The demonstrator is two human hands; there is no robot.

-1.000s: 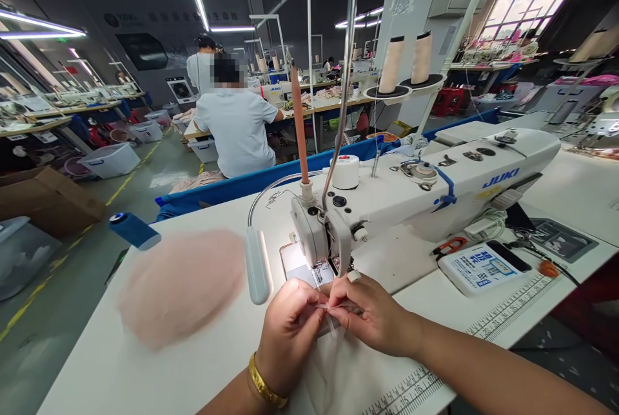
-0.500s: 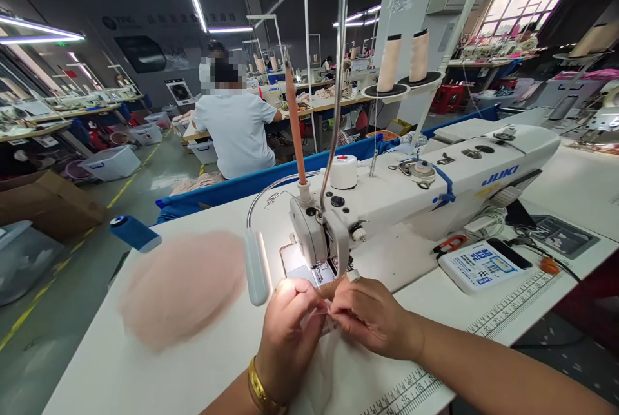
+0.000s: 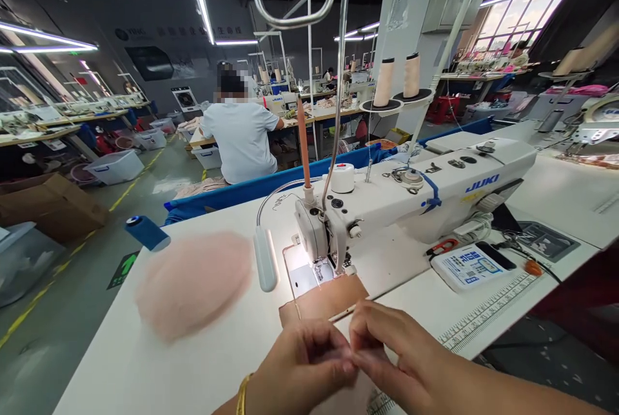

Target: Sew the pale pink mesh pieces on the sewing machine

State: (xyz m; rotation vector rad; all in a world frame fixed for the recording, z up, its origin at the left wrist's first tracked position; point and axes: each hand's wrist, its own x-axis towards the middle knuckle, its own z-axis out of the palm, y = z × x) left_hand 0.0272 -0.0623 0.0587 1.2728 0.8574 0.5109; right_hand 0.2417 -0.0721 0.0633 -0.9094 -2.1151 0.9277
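Note:
At the front edge of the sewing table, my left hand (image 3: 309,363) and my right hand (image 3: 394,347) meet, fingertips pinched together. Between them is a thin, sheer, pale fabric (image 3: 349,399), mostly hidden by the fingers and hanging below them. Just beyond the hands lies a flat brown piece (image 3: 333,298) on the table, below the lit needle area of the white sewing machine (image 3: 387,209). To the left, a rounded pile of sheer pink fabric (image 3: 193,279) rests on the white tabletop (image 3: 213,363).
A lamp (image 3: 265,260) stands left of the needle. A blue thread cone (image 3: 145,233) lies at the table's left edge. Right of the machine are a white-and-blue box (image 3: 469,267) and orange-handled snips (image 3: 442,247). A co-worker (image 3: 239,138) sits ahead, facing away.
Both hands have drawn back from the needle area toward me, still pinched together on the sheer fabric. The brown piece is now uncovered. The camera view has shifted slightly.

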